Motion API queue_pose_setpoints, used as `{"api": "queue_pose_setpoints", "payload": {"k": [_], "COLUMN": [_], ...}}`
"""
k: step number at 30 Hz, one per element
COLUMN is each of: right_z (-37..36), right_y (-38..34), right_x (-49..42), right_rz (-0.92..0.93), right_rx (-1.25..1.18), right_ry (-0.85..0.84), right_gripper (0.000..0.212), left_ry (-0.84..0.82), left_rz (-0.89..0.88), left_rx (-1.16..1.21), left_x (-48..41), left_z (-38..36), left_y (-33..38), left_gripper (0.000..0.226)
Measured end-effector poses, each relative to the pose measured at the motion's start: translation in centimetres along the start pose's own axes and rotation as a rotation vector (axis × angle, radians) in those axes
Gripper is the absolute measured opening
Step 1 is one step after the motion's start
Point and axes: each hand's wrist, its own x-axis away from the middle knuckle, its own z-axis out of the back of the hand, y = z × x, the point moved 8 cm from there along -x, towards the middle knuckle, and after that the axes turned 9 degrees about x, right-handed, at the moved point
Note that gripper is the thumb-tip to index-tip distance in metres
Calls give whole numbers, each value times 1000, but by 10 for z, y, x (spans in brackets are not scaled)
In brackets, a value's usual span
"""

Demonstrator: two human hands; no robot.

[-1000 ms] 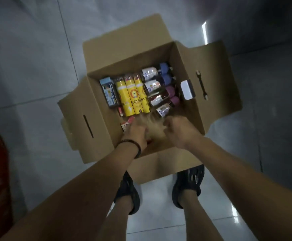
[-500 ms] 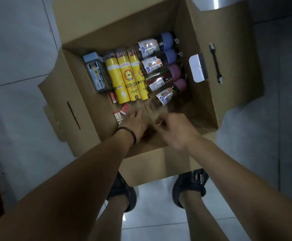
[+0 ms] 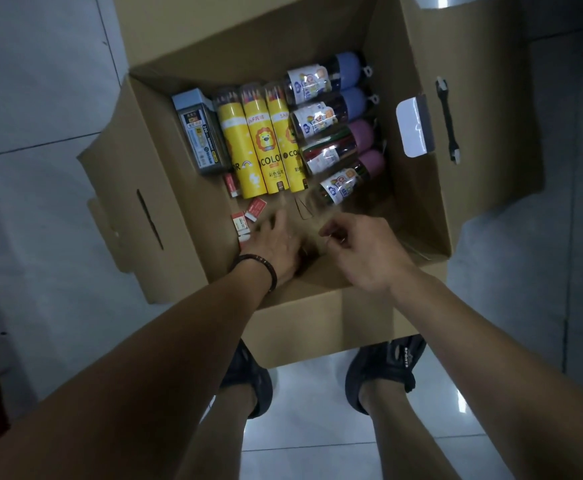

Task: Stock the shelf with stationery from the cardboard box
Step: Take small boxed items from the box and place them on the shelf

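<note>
Low in the cardboard box (image 3: 179, 202), the left hand (image 3: 276, 240) has its grip spread beside loose erasers (image 3: 255, 210) that could easily slip from it, while the right hand (image 3: 366, 251) curls its grip, on what I cannot tell.

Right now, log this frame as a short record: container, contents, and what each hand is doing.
container: cardboard box, flaps open, on tiled floor
contents: three yellow pencil tubes, four capped jars lying down, grey case, small erasers
left hand: fingers spread, low in the box beside the erasers
right hand: fingers curled; blurred, any hold unclear
</note>
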Motion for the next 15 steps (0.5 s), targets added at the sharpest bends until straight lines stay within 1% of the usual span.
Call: {"api": "queue_pose_setpoints", "payload": {"k": [1, 2, 3, 4, 6, 8, 10, 12, 13, 14, 15], "right_z": [0, 0, -1, -1, 1, 6, 11, 17, 20, 25, 31], "right_y": [0, -1, -1, 0, 0, -1, -1, -3, -5, -9, -15], "right_x": [0, -1, -1, -1, -1, 1, 7, 12, 14, 19, 24], "right_rz": [4, 5, 3, 0, -9, -26, -52, -78, -83, -82, -84], "right_rx": [-6, -11, -17, -27, -63, -147, -240, -291, -298, -297, -296], "right_ry": [6, 8, 8, 9, 27, 63, 107, 148, 160, 173, 193], "right_gripper": [14, 13, 13, 13, 11, 9, 7, 7, 7, 7, 7], "left_ry": [6, 19, 25, 65, 82, 86, 172, 242, 274, 296, 289], "left_rz": [-17, -4, 35, 45, 28, 4, -37, -13, 12, 40, 64], "left_rx": [7, 46, 114, 189, 250, 231, 302, 502, 662, 847, 1073], "left_x": [0, 1, 1, -1, -3, 1, 9, 18, 24, 35, 50], "left_z": [1, 3, 2, 4, 7, 9, 17, 28, 34, 42, 52], "left_y": [1, 1, -3, -6, -3, 2, 3, -1, -3, -3, 0], "left_gripper": [29, 26, 29, 35, 40, 33, 22, 11, 12, 19, 21]}}
